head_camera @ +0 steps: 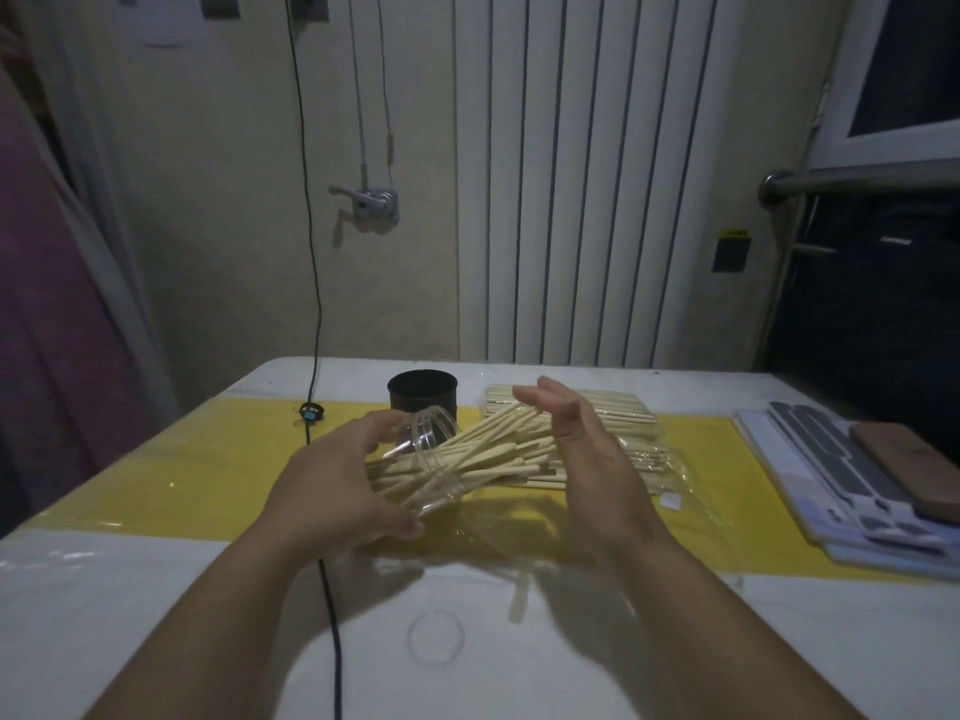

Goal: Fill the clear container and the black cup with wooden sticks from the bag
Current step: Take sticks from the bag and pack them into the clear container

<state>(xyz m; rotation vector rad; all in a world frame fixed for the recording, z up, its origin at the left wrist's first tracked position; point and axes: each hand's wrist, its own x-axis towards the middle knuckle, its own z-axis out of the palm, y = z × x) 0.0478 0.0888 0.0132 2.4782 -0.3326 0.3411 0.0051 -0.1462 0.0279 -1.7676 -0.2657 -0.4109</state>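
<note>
The container [435, 462], clear plastic with a ribbed rim, lay tipped on its side just above the worktop [156, 589], its mouth turned to the right and a little up. A thick bunch of pale sticks [498, 449] filled it, crossing one another and jutting well out of the mouth toward the right. The left grip [332, 483] held the container from its closed end, fingers curled over the top and thumb wrapped round the near side. The right grip [587, 459] stood wide, palm facing left and fingers nearly straight, its palm and fingers against the free ends of the sticks; it clasped nothing. The cup [423, 397], black, stood upright just behind the container, touching or nearly touching its rim from this view; its inside was too dark to read. The bag [615, 407] lay flat behind and to the right of the right grip, more sticks lined up in it, its clear plastic trailing toward the near edge. One loose stick [519, 597] lay on the white part of the worktop between the forearms, beside a thin dark ring [410, 641]. A black cable [332, 615] ran across the worktop under the left wrist. A stack of sheets [810, 491] lay at the far right.
</note>
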